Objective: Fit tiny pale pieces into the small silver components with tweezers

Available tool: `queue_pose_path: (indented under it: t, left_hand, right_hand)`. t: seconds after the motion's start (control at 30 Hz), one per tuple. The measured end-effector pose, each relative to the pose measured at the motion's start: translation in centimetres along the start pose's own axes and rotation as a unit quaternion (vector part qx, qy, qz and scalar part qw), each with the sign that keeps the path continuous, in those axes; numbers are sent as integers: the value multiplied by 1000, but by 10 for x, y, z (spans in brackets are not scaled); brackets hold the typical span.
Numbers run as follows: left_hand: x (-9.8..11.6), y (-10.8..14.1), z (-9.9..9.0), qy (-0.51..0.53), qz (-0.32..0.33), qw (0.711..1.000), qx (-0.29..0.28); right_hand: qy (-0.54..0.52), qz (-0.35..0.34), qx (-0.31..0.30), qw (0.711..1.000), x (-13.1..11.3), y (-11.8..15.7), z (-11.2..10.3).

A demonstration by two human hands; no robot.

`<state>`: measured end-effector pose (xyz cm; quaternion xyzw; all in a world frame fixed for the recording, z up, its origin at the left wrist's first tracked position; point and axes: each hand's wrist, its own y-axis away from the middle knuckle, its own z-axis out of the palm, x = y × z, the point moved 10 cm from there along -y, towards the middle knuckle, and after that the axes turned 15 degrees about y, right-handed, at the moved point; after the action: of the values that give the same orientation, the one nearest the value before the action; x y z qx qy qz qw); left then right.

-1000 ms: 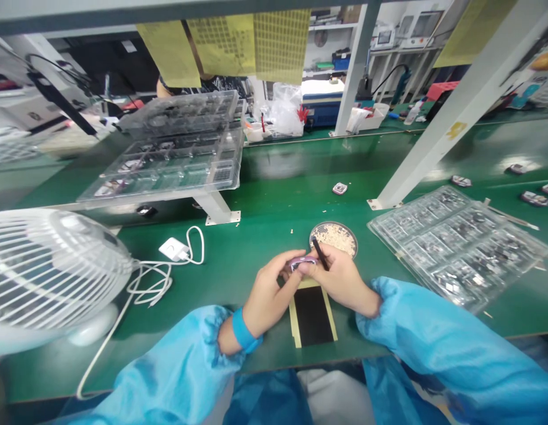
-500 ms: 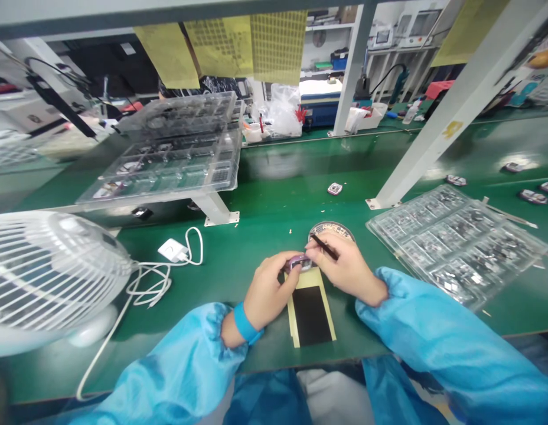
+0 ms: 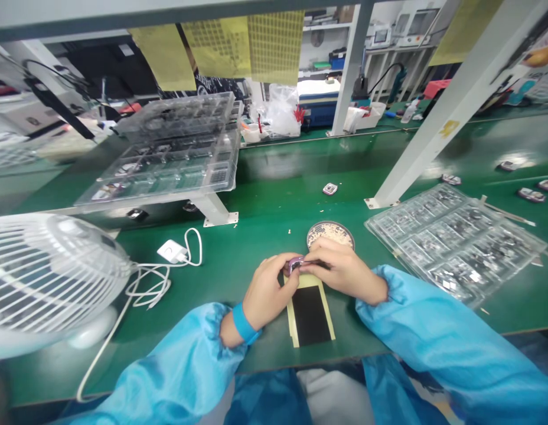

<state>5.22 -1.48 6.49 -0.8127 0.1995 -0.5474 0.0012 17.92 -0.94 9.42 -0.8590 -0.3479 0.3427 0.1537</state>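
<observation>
Between thumb and fingers, my left hand point(image 3: 271, 286) grips a small purple-rimmed part point(image 3: 294, 264). My right hand point(image 3: 338, 268) is closed around a dark thin tool point(image 3: 320, 264), and its fingertips meet the right side of the part. Beneath both hands lies a yellow-edged sheet point(image 3: 329, 313) with a black rectangle point(image 3: 310, 316) on it. Just beyond my right hand is a round dish point(image 3: 330, 229) of tiny pale and dark pieces. Fingers hide much of the purple part and the tool's tip.
A white fan point(image 3: 52, 277) and a cable with a white plug point(image 3: 172, 251) are at the left. Clear trays point(image 3: 168, 162) stand on a raised shelf. Another compartment tray point(image 3: 455, 242) lies right, beside a slanted white post point(image 3: 433, 130). One small part point(image 3: 330, 189) lies farther back.
My right hand has turned and lowered the dark tool, which now lies flatter, with the fingers closer to the purple part. More of the round dish shows. The left hand has barely moved.
</observation>
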Motion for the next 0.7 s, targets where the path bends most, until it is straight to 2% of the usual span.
queue_pose_path:
  t: [0.2, 0.33, 0.6, 0.7]
  left_hand:
    - [0, -1, 3, -36, 3, 999, -11]
    - [2, -3, 3, -46, 10, 999, -12]
    - [0, -4, -1, -27, 5, 1000, -2]
    - [2, -4, 0, -36, 12, 999, -3]
  right_hand:
    - [25, 30, -49, 998, 6, 2, 10]
    - [18, 34, -63, 997, 5, 3, 8]
    - [-22, 31, -9, 999, 14, 0, -17]
    - [-19, 32, 13, 999, 13, 0, -19]
